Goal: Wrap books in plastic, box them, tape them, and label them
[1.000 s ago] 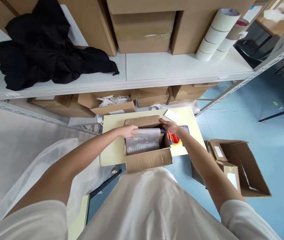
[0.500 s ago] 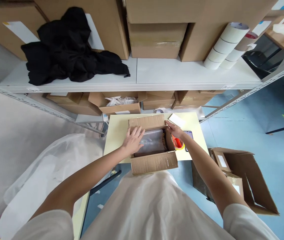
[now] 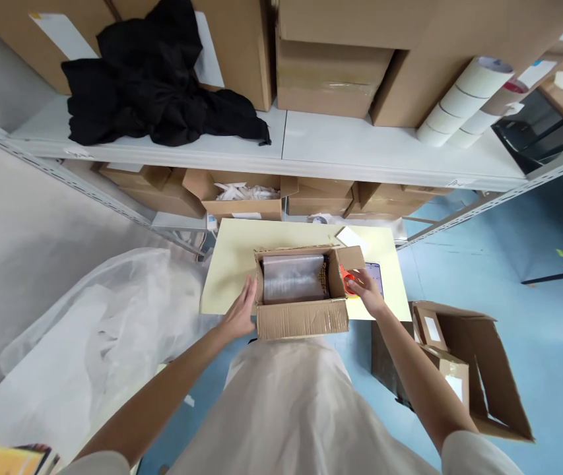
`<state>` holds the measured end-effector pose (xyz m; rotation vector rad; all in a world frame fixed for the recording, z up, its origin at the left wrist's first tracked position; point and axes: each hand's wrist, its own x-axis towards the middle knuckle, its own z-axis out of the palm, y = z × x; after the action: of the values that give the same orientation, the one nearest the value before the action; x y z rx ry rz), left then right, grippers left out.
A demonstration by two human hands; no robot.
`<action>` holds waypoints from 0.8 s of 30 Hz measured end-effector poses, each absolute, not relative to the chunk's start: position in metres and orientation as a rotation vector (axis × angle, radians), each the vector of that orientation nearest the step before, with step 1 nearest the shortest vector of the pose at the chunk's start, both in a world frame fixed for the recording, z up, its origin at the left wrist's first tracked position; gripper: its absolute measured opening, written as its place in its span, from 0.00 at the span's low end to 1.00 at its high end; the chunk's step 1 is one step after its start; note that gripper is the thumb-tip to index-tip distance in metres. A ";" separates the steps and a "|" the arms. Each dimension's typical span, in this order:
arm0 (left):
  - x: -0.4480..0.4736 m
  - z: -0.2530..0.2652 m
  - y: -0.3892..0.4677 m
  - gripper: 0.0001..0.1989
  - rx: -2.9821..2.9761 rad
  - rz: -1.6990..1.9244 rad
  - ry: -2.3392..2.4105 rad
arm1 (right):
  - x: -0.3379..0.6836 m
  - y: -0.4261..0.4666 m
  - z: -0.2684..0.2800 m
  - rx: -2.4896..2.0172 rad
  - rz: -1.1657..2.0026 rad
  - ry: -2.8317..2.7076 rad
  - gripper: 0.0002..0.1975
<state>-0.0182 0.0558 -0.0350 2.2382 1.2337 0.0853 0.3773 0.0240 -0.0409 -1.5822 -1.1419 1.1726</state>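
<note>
An open cardboard box lies on a small pale yellow table, its near flap folded down towards me. Inside lies an item in clear plastic wrap, with dark, yellow-marked material at its right end. My left hand is open, fingers stretched along the box's left wall. My right hand is at the box's right end, just below the small right flap. Its thumb stretches over an orange-red tape roll; the other fingers are partly hidden, and no firm grip shows.
A phone and a white card lie on the table. A shelf with cartons, black cloth and tape rolls stands behind. Clear plastic sheeting is at left, an open carton at right.
My left hand has moved from the box's upper left rim to its left wall. My right hand has come down from the far right corner. The far flap no longer shows, and the right flap sticks outward.
</note>
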 end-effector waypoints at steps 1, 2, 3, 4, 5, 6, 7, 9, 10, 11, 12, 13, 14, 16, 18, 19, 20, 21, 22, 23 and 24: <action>-0.014 -0.033 0.061 0.62 2.285 0.105 1.252 | 0.373 0.028 -0.038 -1.560 1.154 -1.167 0.34; -0.011 -0.031 0.068 0.61 2.343 0.102 1.243 | 0.369 0.033 -0.036 -1.543 1.133 -1.195 0.34; -0.008 -0.028 0.077 0.61 2.405 0.081 1.217 | 0.366 0.037 -0.034 -1.535 1.111 -1.230 0.35; -0.007 -0.024 0.087 0.62 2.462 0.052 1.185 | 0.364 0.041 -0.032 -1.536 1.092 -1.278 0.36; -0.005 -0.019 0.096 0.63 2.506 0.023 1.155 | 0.363 0.044 -0.031 -1.543 1.078 -1.335 0.36; -0.004 -0.015 0.105 0.65 2.534 -0.002 1.136 | 0.363 0.046 -0.031 -1.553 1.071 -1.396 0.37; -0.004 -0.012 0.113 0.67 2.547 -0.024 1.122 | 0.364 0.047 -0.031 -1.562 1.066 -1.457 0.36; -0.003 -0.007 0.126 0.71 2.540 -0.060 1.093 | 0.366 0.047 -0.030 -1.571 1.043 -1.590 0.35; -0.002 -0.006 0.131 0.73 2.527 -0.079 1.070 | 0.368 0.048 -0.029 -1.567 1.017 -1.669 0.35; -0.002 -0.005 0.134 0.75 2.511 -0.094 1.049 | 0.369 0.048 -0.028 -1.559 0.988 -1.755 0.33; -0.002 -0.005 0.137 0.76 2.495 -0.105 1.031 | 0.371 0.049 -0.026 -1.546 0.961 -1.842 0.31; -0.002 -0.005 0.139 0.78 2.482 -0.112 1.013 | 0.372 0.051 -0.023 -1.533 0.951 -1.921 0.29; -0.002 -0.006 0.140 0.79 2.471 -0.116 0.997 | 0.373 0.053 -0.021 -1.524 0.954 -1.979 0.25; -0.004 -0.007 0.141 0.80 2.447 -0.103 0.984 | 0.377 0.058 -0.017 -1.511 0.999 -2.023 0.21; -0.007 -0.010 0.142 0.79 2.409 -0.064 0.976 | 0.382 0.061 -0.016 -1.503 1.075 -1.956 0.20; -0.008 -0.011 0.142 0.78 2.381 -0.030 0.981 | 0.384 0.062 -0.016 -1.490 1.129 -1.881 0.21; -0.009 -0.014 0.143 0.77 2.348 0.015 0.993 | 0.386 0.062 -0.017 -1.470 1.195 -1.788 0.22; -0.010 -0.016 0.143 0.76 2.312 0.067 1.009 | 0.387 0.062 -0.019 -1.446 1.263 -1.694 0.24; -0.011 -0.020 0.144 0.74 2.278 0.123 1.024 | 0.387 0.062 -0.020 -1.428 1.314 -1.618 0.26; -0.011 -0.024 0.144 0.73 2.247 0.182 1.040 | 0.386 0.061 -0.022 -1.424 1.332 -1.576 0.29; -0.011 -0.028 0.144 0.71 2.219 0.242 1.061 | 0.384 0.062 -0.024 -1.439 1.312 -1.573 0.35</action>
<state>-0.0114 0.1438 -0.0283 2.2189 1.0609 0.2421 0.3840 0.0619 -0.0241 -1.4395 -1.5734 1.3124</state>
